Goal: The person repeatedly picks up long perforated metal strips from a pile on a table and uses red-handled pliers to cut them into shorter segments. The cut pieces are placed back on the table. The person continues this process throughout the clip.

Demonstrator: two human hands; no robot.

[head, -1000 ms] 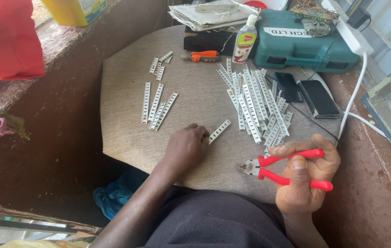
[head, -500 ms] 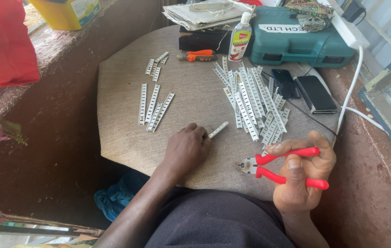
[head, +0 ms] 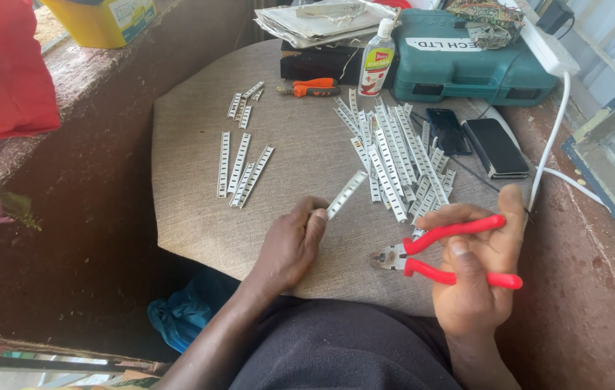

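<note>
Working beside the teal case (head: 466,65), my left grip (head: 289,245) pinched a strip (head: 346,193) on the beige counter (head: 192,130); my right grip (head: 474,274) clasped red pliers (head: 445,253).

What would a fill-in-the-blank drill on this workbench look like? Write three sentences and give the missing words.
1. The right hand holds pliers with handles coloured ____.
2. The left hand pinches one pale strip in its ____.
3. The green tool case lies at the far edge of the cushion, just to the ____ of the small bottle.

Missing words: red; fingers; right
</note>
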